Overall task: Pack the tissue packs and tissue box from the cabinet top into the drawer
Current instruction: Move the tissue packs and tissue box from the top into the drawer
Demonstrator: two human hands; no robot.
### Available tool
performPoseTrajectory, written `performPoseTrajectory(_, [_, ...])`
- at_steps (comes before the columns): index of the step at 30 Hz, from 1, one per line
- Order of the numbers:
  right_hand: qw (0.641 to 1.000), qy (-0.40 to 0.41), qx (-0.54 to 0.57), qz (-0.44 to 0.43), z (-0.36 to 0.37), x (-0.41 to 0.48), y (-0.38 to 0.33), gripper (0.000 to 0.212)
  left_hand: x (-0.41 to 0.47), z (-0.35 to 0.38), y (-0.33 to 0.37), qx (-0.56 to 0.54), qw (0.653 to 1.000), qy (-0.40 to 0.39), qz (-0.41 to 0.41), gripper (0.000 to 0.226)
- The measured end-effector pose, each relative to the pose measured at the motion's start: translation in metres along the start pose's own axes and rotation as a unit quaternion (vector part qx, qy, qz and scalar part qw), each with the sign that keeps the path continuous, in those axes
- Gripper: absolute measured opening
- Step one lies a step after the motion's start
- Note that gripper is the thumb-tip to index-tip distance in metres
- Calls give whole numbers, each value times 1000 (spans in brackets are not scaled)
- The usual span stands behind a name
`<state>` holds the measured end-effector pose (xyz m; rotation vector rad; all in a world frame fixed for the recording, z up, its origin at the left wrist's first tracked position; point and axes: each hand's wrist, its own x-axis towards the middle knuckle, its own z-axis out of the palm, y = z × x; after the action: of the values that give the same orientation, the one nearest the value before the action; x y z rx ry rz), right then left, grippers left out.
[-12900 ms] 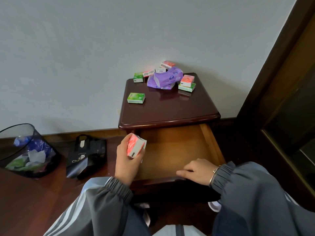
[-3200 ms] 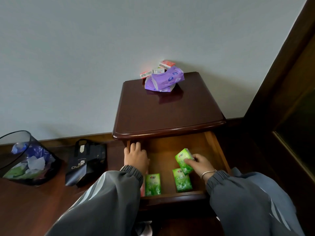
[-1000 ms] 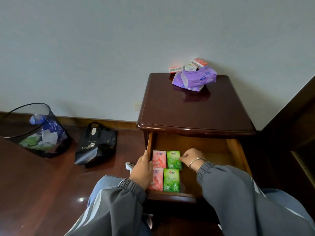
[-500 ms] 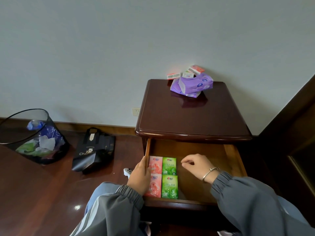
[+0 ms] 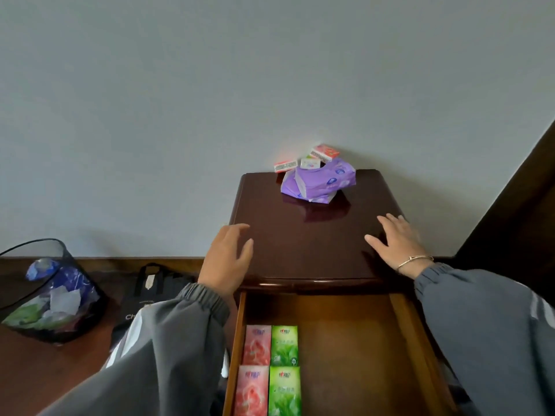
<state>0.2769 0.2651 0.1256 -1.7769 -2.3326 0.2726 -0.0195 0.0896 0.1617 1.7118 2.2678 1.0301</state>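
Note:
A purple soft tissue pack (image 5: 319, 184) lies at the back of the dark wooden cabinet top (image 5: 312, 244), with three small packs behind it against the wall: a red one (image 5: 284, 166), a white one (image 5: 310, 163) and a red one (image 5: 325, 152). The open drawer (image 5: 360, 340) below holds two pink packs (image 5: 255, 370) and two green packs (image 5: 284, 370) in its left part. My left hand (image 5: 226, 259) hovers over the cabinet's front left edge, fingers loose and empty. My right hand (image 5: 393, 241) is over the front right of the top, fingers straight and empty.
A black mesh waste bin (image 5: 45, 292) with rubbish stands on the wooden floor at the left. A black bag (image 5: 150, 295) leans beside the cabinet. A dark wooden door frame (image 5: 516, 205) rises at the right. The wall runs right behind the cabinet.
Both hands have left the drawer and risen over the cabinet top. The view has moved closer. The four packs stay in the drawer's left part.

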Motion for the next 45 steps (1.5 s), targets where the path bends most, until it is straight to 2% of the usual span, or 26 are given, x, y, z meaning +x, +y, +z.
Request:
performPoseTrajectory(3, [997, -60, -43, 30, 15, 13, -12, 68, 41, 9, 14, 13, 999, -23, 35, 37])
performPoseTrajectory(5, [995, -66, -64, 38, 26, 16, -14, 67, 71, 19, 17, 13, 998, -37, 40, 38])
performPoseTrajectory(11, [996, -34, -66, 42, 36, 17, -9, 68, 180, 72, 51, -23, 995, -90, -30, 41])
performPoseTrajectory(15, [995, -18, -92, 39, 33, 15, -15, 76, 262, 107, 83, -99, 986, -83, -105, 61])
performPoseTrajectory(19, [996, -15, -64, 59, 20, 15, -21, 86, 317, 137, 92, -28, 973, -137, -185, 85])
performPoseTrajectory(22, [996, -9, -57, 75, 18, 16, -23, 85, 332, 157, 95, 53, 962, -173, -203, 97])
performPoseTrajectory(25, [995, -25, -57, 75, 16, 16, -23, 72, 339, 170, 94, 85, 959, -192, -193, 98])
performPoseTrajectory(27, [996, -30, -58, 67, 15, 16, -23, 67, 343, 171, 90, 5, 961, -206, -184, 91])
performPoseTrajectory(29, [995, -34, -63, 63, 15, 16, -23, 69, 344, 172, 85, -101, 956, -221, -165, 73])
performPoseTrajectory(30, [996, -31, -66, 61, 15, 16, -22, 69, 344, 173, 84, -119, 954, -230, -152, 68])
performPoseTrajectory(33, [995, -35, -64, 64, 14, 16, -23, 69, 345, 175, 82, -65, 959, -250, -114, 68])
performPoseTrajectory(37, [995, -32, -66, 63, 15, 16, -23, 68, 345, 176, 83, -57, 956, -278, -71, 58])
performPoseTrajectory(41, [996, -17, -67, 62, 17, 17, -23, 68, 342, 176, 87, -32, 950, -310, -29, 67])
performPoseTrajectory(43, [996, -11, -70, 59, 18, 17, -22, 68, 339, 178, 89, 19, 954, -298, 7, 67])
performPoseTrajectory(45, [996, -5, -73, 57, 19, 17, -22, 68, 336, 183, 88, 55, 959, -274, 43, 57])
